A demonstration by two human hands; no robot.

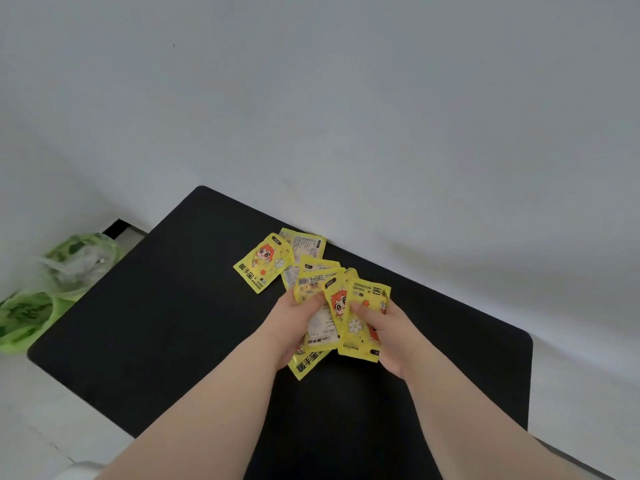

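Observation:
Several yellow hand-warmer packets with a red-haired cartoon figure are on and above a black table. My left hand grips a fanned bunch of packets from the left. My right hand holds another packet from the right, thumb on its front. The two bunches overlap in the middle. One packet lies flat face up on the table beyond my hands, and more packets lie face down beside it near the wall.
The black table stands against a white wall. Green and clear plastic bags lie on the pale floor to the left of the table. The table's right corner is rounded.

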